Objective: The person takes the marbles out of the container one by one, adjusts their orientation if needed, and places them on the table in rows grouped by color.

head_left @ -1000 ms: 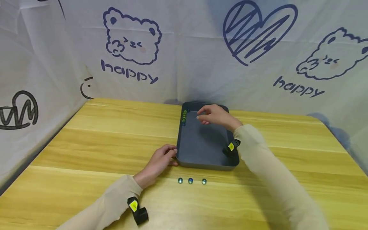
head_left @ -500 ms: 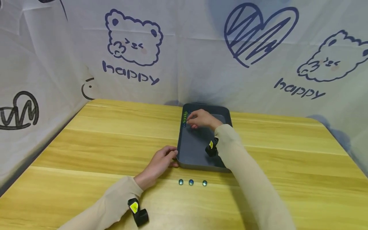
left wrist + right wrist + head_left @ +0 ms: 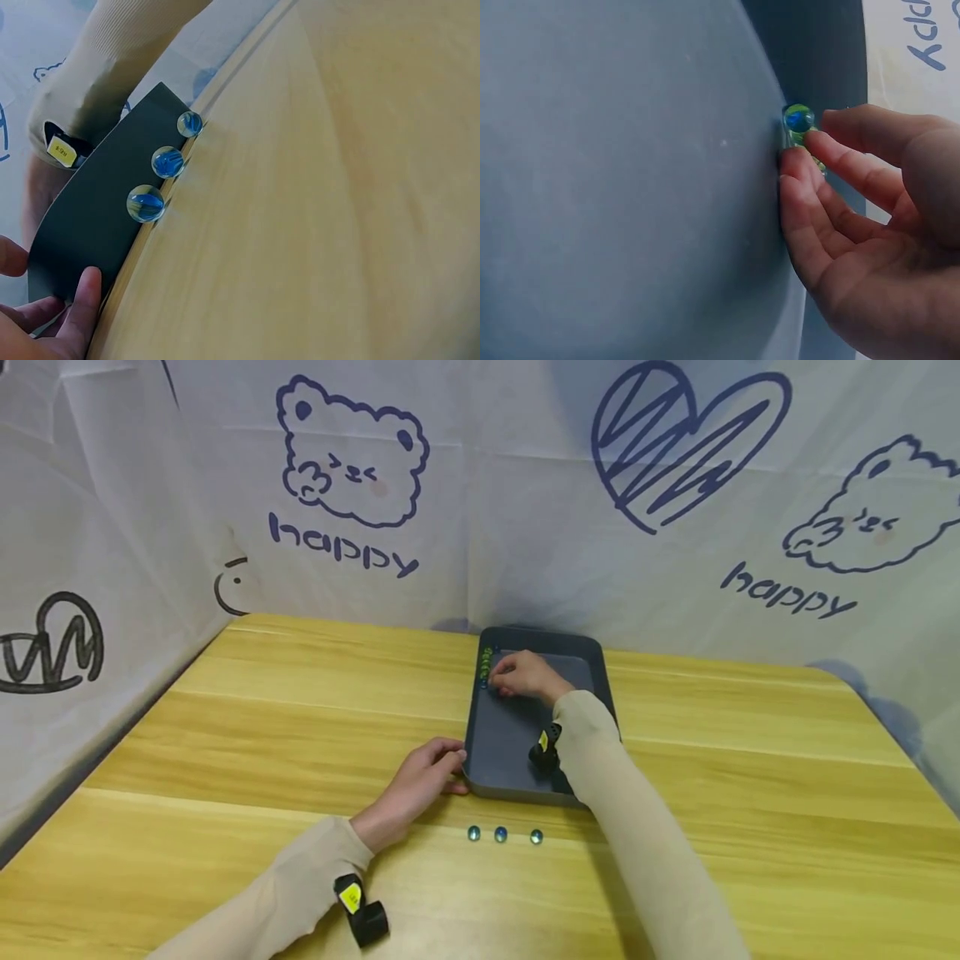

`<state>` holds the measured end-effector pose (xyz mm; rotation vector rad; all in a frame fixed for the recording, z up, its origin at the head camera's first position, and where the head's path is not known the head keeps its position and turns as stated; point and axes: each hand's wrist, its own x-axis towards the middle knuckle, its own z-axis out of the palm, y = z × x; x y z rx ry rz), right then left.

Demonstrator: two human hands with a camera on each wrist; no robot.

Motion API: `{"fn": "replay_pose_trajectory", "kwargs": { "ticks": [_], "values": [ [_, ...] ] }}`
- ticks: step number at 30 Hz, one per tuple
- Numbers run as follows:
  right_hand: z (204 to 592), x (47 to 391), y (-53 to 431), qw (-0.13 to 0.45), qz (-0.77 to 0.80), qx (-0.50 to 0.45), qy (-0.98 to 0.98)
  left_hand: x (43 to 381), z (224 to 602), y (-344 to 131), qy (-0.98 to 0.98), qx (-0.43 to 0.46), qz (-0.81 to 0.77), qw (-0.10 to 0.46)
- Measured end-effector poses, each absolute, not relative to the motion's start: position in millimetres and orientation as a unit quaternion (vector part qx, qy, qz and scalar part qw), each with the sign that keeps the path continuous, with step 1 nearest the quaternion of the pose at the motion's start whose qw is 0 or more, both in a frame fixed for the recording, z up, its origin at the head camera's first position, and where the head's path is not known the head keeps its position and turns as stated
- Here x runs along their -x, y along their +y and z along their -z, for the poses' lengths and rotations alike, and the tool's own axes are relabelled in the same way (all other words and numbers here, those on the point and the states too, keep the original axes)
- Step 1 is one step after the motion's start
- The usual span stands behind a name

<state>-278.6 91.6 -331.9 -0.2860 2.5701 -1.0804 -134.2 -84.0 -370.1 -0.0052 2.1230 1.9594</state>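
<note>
My left hand [image 3: 420,777] rests at the near left corner of a dark grey tray [image 3: 480,760], its fingertips [image 3: 90,281] touching the tray's outer wall. Inside the tray, my right hand [image 3: 525,675] reaches to the left wall. There a row of green marbles [image 3: 486,662] lies along the wall, with a blue-green marble [image 3: 799,118] at its near end. In the right wrist view my thumb and fingertips stand slightly apart right at this marble. My fingers partly hide the row behind it. Another dark blue marble [image 3: 497,647] lies near the tray's far left corner.
Three clear marbles with blue inside, among them a middle marble [image 3: 501,834], lie in a line on the wooden table [image 3: 300,710] in front of the tray. A white cloth [image 3: 510,560] with drawings hangs behind the table and on its left.
My right hand has moved left and slightly nearer, from over the tray's middle to the marbles at the left wall. My left hand has stayed at the tray's corner.
</note>
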Motion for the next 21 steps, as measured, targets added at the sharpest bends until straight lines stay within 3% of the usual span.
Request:
{"fn": "replay_pose_trajectory", "kwargs": {
  "ticks": [21],
  "values": [
    [346.3,276.1,85.8,0.135,0.349,0.107,0.921,135.7,373.0,-83.2,0.726,0.001,-0.676,0.125]
  ]
}}
